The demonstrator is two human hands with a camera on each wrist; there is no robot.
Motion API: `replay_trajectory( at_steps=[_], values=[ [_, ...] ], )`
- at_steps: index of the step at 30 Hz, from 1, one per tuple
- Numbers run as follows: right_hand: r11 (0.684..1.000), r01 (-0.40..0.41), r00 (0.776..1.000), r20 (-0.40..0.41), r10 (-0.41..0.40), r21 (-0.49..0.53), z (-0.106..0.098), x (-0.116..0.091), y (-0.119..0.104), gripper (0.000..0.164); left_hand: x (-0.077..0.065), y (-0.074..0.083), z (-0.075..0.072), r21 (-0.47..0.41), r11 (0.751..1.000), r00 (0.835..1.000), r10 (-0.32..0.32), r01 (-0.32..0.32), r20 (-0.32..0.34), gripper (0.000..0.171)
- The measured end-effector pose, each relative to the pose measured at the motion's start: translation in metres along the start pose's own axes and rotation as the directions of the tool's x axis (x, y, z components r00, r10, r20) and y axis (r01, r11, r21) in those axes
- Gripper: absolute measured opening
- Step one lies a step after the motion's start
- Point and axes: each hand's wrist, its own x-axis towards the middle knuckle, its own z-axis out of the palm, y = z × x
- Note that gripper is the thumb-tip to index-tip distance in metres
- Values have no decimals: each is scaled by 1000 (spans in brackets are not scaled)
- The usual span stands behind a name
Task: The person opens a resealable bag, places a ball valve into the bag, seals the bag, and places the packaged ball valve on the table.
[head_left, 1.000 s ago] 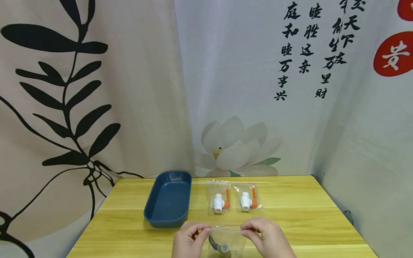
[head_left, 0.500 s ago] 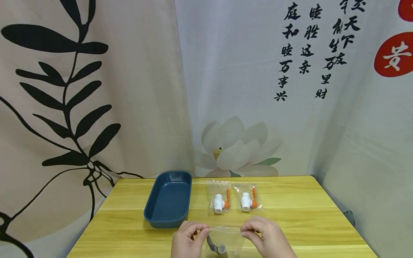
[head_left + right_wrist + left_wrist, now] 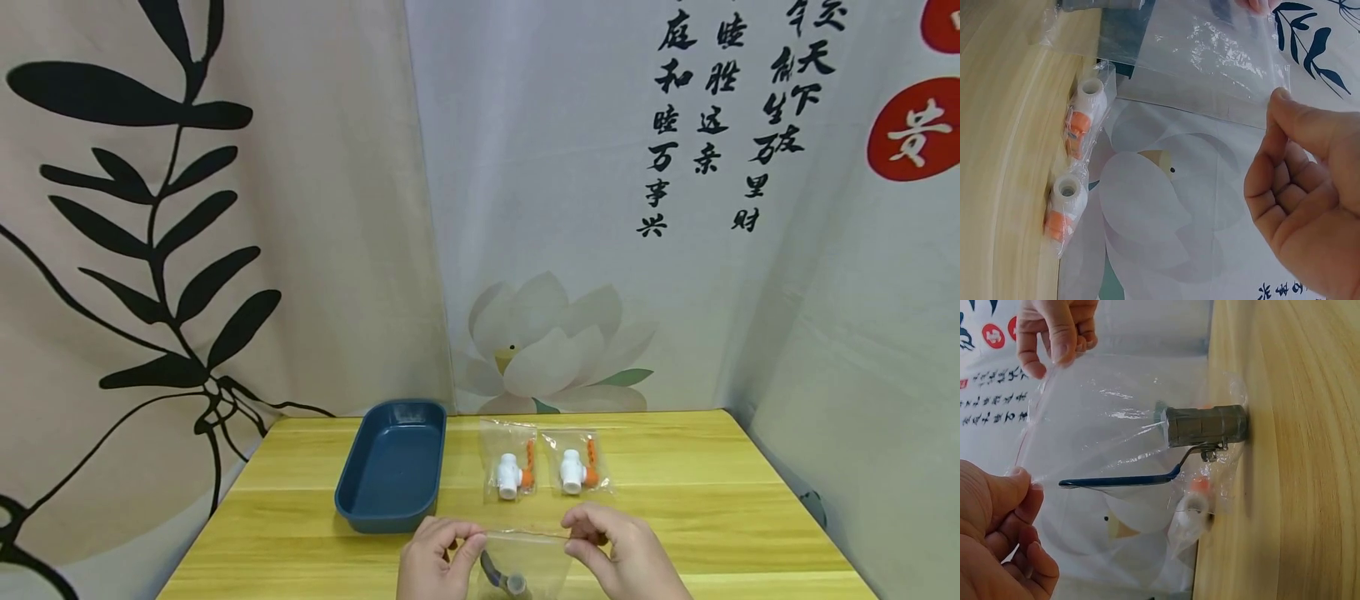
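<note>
Between both hands hangs a clear zip bag (image 3: 546, 557) by its top edge, low in the head view. Thumb and forefinger of my left hand (image 3: 441, 560) pinch its left top corner. The right top corner is pinched the same way by my right hand (image 3: 621, 552). Inside the bag is a metal ball valve (image 3: 1207, 425) with a blue lever handle (image 3: 1116, 482). In the left wrist view, the valve body sits at the bag's bottom, close to the wooden tabletop. Part of the bag is cut off by the head view's lower edge.
Two bagged white valves, the left one (image 3: 508, 477) and the right one (image 3: 573, 472), lie behind the hands with orange handles. A dark blue tray (image 3: 345, 500) stands to their left on the wooden table (image 3: 712, 500). A printed curtain (image 3: 337, 208) hangs behind.
My right hand has shifted slightly to the right, and the bag's top edge is stretched a little wider. The left hand has hardly moved.
</note>
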Motion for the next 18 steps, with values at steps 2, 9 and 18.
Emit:
replay_trajectory(
  at_steps=[2, 9, 18],
  values=[
    [1000, -17, 1000, 1, 17, -2, 0, 0, -1, 34, -1, 0, 0, -5, 1000, 1000, 2, -1, 8, 17],
    [995, -74, 997, 28, 75, -63, -2, -1, -1, 23, -4, 0, 1, -20, 999, 999, -26, 26, 36, 16],
    [997, -53, 994, 94, 58, -58, -3, 0, 1, 12, -6, 0, 2, -5, 1000, 999, 2, -2, 39, 17]
  ],
)
